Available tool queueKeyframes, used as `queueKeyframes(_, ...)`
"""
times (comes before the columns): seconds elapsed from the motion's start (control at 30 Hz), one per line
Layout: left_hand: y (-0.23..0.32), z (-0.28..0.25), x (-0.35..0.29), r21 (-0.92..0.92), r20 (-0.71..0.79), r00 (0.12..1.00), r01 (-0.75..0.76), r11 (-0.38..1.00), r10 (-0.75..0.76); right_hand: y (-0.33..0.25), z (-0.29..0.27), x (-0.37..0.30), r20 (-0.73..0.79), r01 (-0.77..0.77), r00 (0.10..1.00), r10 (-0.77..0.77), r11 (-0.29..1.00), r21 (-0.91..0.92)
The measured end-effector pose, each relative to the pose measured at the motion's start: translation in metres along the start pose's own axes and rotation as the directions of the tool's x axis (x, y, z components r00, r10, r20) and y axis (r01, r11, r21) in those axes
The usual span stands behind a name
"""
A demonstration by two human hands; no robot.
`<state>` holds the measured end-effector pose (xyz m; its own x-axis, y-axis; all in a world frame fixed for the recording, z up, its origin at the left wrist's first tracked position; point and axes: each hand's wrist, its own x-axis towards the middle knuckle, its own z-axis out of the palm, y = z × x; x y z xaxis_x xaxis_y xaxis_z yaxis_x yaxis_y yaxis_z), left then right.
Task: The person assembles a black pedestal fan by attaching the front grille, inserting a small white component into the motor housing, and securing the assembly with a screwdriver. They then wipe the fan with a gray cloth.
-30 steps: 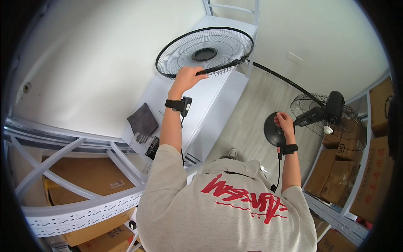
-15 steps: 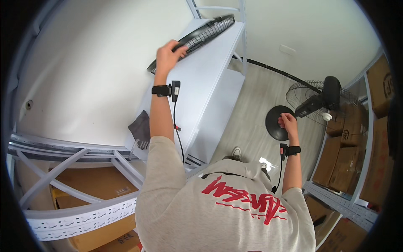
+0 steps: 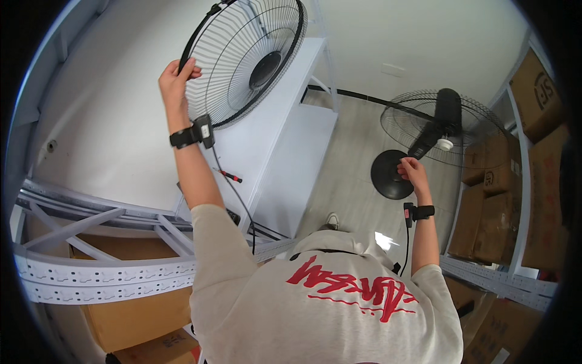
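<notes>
Since the earlier frames the left hand (image 3: 177, 79) has swung the black wire fan grille (image 3: 245, 60) up from lying nearly flat over the white worktop (image 3: 260, 139) to standing almost upright, its open face now turned toward the camera, and the right hand (image 3: 411, 171) has stayed low by the standing fan. The left fingers are curled around the grille's black outer rim at its left edge, gripping it, with the arm raised and a black wrist strap with a small device (image 3: 193, 133) around the forearm; a thin black cable runs down from it along the arm. The grille hangs above the far left part of the worktop, its dark hub near the middle of the ring. A small red-handled tool (image 3: 230, 176) lies near the worktop's near edge. The right hand reaches toward the pole of the black standing fan (image 3: 445, 124), its fingers bent close to the pole just above the round black base (image 3: 388, 176) on the pale wooden floor (image 3: 345, 182); I cannot tell whether they close on it. That wrist wears a black strap too. Brown cardboard boxes (image 3: 491, 212) fill the metal shelving on the right, and a white perforated shelf frame (image 3: 103, 273) with another carton beneath crosses the lower left.
</notes>
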<state>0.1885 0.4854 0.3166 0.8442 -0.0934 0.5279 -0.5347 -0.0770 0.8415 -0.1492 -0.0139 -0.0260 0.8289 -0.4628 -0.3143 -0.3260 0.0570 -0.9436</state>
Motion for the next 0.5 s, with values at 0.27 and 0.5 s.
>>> queueKeyframes(0.27, 0.113, -0.005, -0.083, 0.041, 0.177, 0.984, 0.016, 0.999, -0.023, -0.034, -0.021, -0.016, 0.105, 0.121, 0.986, -0.131, 0.988, 0.097)
queueKeyframes(0.5, 0.137, -0.003, -0.152, -0.071, 0.340, 0.931, 0.166, 0.983, -0.133, -0.048, -0.026, -0.033, 0.132, 0.121, 0.976, -0.171, 0.939, 0.322)
